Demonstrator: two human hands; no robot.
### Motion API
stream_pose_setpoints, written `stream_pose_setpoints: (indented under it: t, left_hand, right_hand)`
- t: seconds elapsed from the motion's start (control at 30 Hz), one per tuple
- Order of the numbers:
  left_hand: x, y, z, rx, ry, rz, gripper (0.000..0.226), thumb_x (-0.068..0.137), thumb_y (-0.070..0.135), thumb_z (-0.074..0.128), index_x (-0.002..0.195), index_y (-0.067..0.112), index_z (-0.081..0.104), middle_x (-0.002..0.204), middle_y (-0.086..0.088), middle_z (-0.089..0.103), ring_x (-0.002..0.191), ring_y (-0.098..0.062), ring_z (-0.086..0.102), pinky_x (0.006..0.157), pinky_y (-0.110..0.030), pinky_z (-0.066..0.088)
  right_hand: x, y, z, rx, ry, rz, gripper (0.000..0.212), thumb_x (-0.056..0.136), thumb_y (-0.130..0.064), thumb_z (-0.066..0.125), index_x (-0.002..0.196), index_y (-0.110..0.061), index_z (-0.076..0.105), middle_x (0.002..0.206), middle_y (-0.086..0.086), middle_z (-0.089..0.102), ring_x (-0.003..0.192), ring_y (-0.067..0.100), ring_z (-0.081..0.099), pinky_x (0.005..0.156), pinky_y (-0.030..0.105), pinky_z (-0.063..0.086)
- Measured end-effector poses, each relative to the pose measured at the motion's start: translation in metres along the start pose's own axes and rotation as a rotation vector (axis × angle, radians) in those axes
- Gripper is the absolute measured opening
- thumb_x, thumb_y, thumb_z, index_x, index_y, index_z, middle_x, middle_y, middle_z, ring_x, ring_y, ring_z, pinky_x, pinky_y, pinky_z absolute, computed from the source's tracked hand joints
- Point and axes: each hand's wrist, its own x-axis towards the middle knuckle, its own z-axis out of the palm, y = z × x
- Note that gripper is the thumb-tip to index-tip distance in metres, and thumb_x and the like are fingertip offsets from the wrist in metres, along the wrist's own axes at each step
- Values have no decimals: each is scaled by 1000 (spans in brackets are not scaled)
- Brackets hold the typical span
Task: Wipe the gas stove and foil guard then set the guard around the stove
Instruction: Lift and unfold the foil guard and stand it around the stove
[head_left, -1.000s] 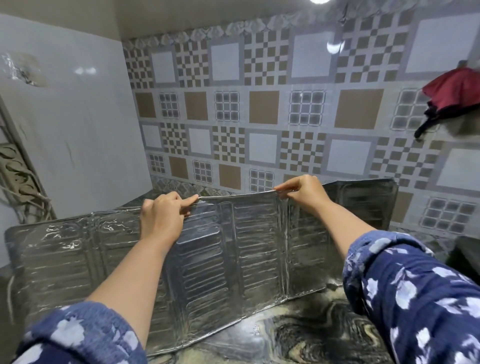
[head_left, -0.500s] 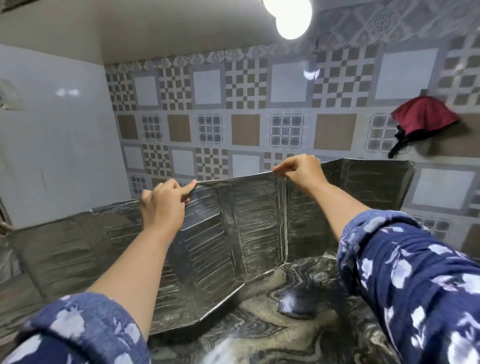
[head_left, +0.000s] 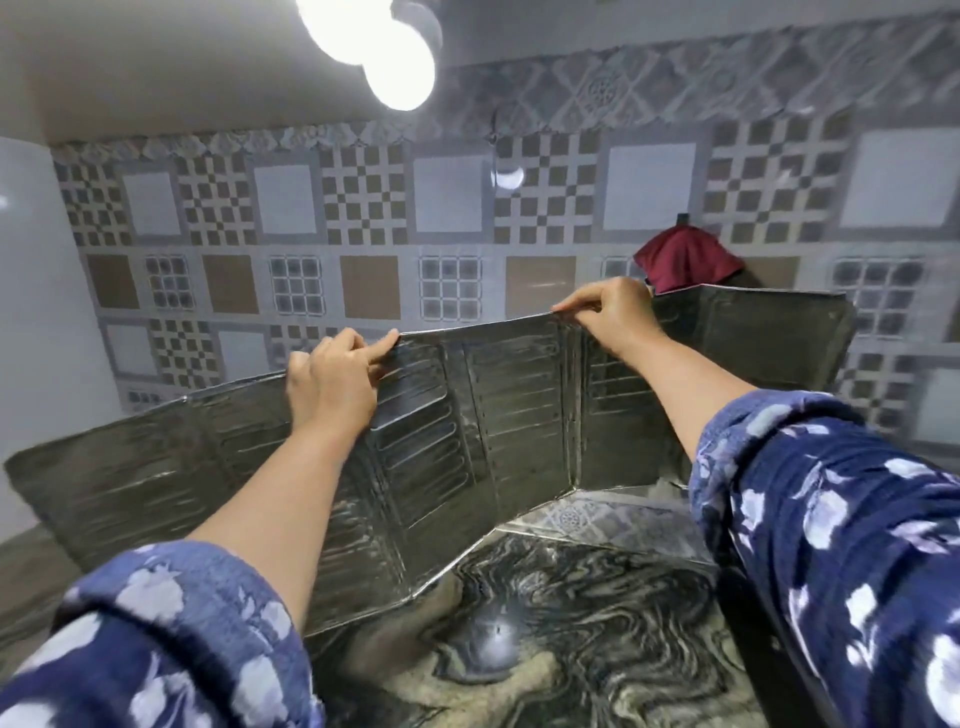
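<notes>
Fingers of the left hand are pinching the top edge of the foil guard — right hand is gripping the same edge further along. Guard is standing upright, folded in panels on the marbled countertop, just in front of the tiled wall

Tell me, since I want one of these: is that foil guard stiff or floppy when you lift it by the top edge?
Probably light: the left hand and right hand hold the foil guard by a fingertip pinch only. It likely flexes at the folds, since the panels sit at different angles. The panels themselves look fairly stiff, helped by embossed ribs, though the creased left end suggests it dents easily.
</notes>
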Motion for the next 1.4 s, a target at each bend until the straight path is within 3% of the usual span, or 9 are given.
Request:
stream_pose_setpoints:
  t: [0.1, 0.23, 0.43, 0.63, 0.77, 1.13, 1.4]
  left_hand:
    - [9, 43, 17, -4, 1, 75, 42, 95, 23, 55, 132, 42, 51, 102, -3, 61, 97, -25, 56, 75, -33, 28]
    - [15, 104, 47, -79, 32, 153, 41, 93, 24, 57, 131, 40, 53, 97, -2, 62, 93, -25, 57, 71, -32, 22]
    - [12, 198, 98, -190, 52, 219, 38, 94, 28, 54, 129, 44, 54, 93, 0, 60, 92, -25, 56, 69, -31, 15]
    - [5, 275, 152, -220, 13, 315, 36, 93, 31, 56, 127, 42, 57, 87, -1, 59, 86, -28, 59, 69, -32, 24]
    - [3, 307, 189, -258, -27, 342, 44, 89, 23, 63, 129, 39, 56, 89, 2, 59, 87, -26, 60, 69, -33, 27]
    - [-8, 369, 241, -268, -128, 397, 47, 91, 22, 58, 132, 41, 51, 93, 1, 60, 92, -27, 56, 74, -35, 28]
    - [-11, 400, 258, -197, -203, 436, 51, 93, 21, 51, 137, 44, 42, 104, 3, 58, 100, -24, 54, 76, -36, 24]
  right_hand:
    - [0, 36, -35, -66, 44, 5, 17, 85, -11, 67, 91, -22, 78, 98, 3, 76, 101, 24, 66, 102, 52, 40]
    - [-7, 80, -84, -169, 99, 35, 16, 85, -15, 67, 91, -25, 78, 98, 1, 76, 103, 23, 63, 104, 40, 32]
    - [-26, 161, -147, -223, 114, 93, 14, 82, -17, 69, 87, -27, 78, 93, 0, 77, 96, 23, 67, 98, 51, 43]
    - [-42, 241, -188, -308, 103, 165, 16, 84, -14, 69, 92, -25, 77, 101, 1, 75, 102, 26, 65, 100, 52, 42]
    - [-42, 281, -204, -327, 76, 169, 16, 84, -13, 69, 95, -22, 77, 105, 4, 74, 104, 28, 64, 99, 51, 42]
    - [-71, 375, -209, -291, 11, 308, 20, 83, -17, 70, 86, -37, 72, 97, -4, 74, 103, 23, 63, 102, 54, 39]
    - [-99, 410, -207, -273, 20, 402, 13, 84, -14, 69, 93, -21, 76, 101, 3, 75, 102, 22, 65, 103, 48, 43]
